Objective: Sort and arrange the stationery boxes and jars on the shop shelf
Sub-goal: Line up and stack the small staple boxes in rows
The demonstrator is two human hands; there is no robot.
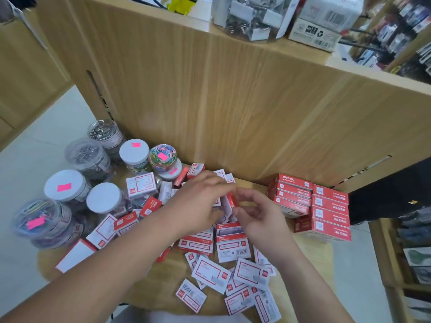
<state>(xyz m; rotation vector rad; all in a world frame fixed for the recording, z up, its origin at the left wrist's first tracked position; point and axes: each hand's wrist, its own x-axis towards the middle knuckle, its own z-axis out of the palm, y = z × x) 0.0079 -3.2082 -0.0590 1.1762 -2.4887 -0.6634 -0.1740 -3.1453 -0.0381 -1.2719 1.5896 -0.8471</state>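
Observation:
Several small red-and-white stationery boxes (211, 275) lie scattered on a low wooden shelf (310, 250). At the right stands a neat stack of red boxes (331, 206). Clear jars of clips with white lids (103, 198) cluster at the left, one holding coloured clips (162, 156). My left hand (200, 197) reaches into the pile's middle, fingers curled around a small red box (231, 200). My right hand (256, 213) hovers just beside it, fingers apart, thumb and forefinger near the same box.
A tall wooden panel (221, 89) rises behind the shelf. On top of it sit a clear tub of binder clips (251, 17) and a white carton (321, 24). Racks of goods fill the right side (415, 241). Pale floor tiles lie at the left.

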